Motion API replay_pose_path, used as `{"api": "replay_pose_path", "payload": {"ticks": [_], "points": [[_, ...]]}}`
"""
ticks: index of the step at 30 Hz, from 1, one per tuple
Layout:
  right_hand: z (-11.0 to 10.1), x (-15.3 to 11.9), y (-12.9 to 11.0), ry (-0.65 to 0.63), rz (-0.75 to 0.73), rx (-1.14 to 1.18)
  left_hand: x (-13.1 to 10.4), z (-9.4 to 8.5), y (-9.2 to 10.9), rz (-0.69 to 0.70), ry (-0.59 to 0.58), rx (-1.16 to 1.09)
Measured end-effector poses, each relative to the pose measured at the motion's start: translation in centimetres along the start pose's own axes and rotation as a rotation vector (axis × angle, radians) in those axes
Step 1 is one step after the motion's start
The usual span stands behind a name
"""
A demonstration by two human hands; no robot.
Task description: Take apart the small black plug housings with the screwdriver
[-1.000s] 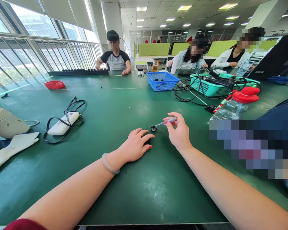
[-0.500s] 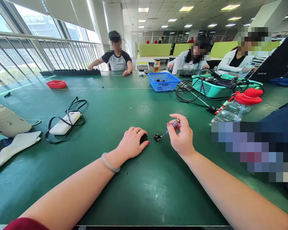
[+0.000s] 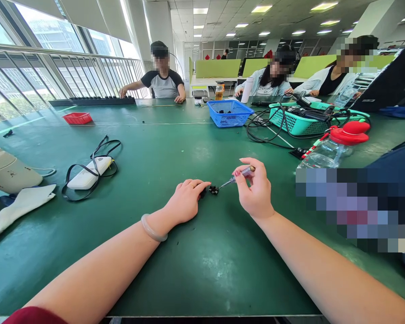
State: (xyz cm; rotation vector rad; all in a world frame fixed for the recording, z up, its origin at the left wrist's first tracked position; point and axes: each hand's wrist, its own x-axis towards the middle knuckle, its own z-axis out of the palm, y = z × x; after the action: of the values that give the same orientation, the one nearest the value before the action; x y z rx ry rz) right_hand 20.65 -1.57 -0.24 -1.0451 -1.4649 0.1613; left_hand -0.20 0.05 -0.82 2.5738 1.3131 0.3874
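Note:
My right hand (image 3: pixel 255 186) grips a small screwdriver (image 3: pixel 238 177) with a purplish handle, its shaft pointing left and down. At the tip lies a cluster of small dark parts (image 3: pixel 213 190) on the green table. Just left of it, my left hand (image 3: pixel 185 198) is closed around a black piece (image 3: pixel 203 192), mostly hidden under the fingers. My left fingertips are close beside the dark cluster.
Green table (image 3: pixel 155 279); white device with a strap (image 3: pixel 89 173) at left, red tray (image 3: pixel 77 118), blue basket (image 3: pixel 229 113), green basket of cables (image 3: pixel 300 120) and red-lidded bottle (image 3: pixel 327 153) at right. A person in a cap (image 3: pixel 162 81) sits across; other people sit at far right.
The dark cluster has shifted left toward my left hand, with the screwdriver tip following. My left index finger has straightened, and the black piece shows less.

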Motion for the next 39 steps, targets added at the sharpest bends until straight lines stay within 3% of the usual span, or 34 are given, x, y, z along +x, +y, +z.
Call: {"api": "replay_pose_path", "payload": {"ticks": [7, 15, 24, 35, 39], "points": [[0.5, -0.2, -0.2, -0.145, 0.055, -0.002, 0.1, -0.1, -0.3, -0.084, 0.051, -0.012], [0.5, -0.2, 0.1, -0.137, 0.073, 0.022, 0.3, -0.1, -1.1, -0.198, 0.109, 0.024], [0.6, -0.5, -0.2, -0.221, 0.053, 0.064, 0.1, -0.4, 0.2, -0.11, 0.07, -0.076], [0.0, 0.5, 1.2, -0.004, 0.192, 0.047, 0.2, -0.1, 0.0, 0.002, 0.025, -0.069], [0.2, 0.7, 1.7, -0.005, 0.23, 0.056, -0.3, -0.2, 1.0, -0.021, 0.015, -0.038]]}}
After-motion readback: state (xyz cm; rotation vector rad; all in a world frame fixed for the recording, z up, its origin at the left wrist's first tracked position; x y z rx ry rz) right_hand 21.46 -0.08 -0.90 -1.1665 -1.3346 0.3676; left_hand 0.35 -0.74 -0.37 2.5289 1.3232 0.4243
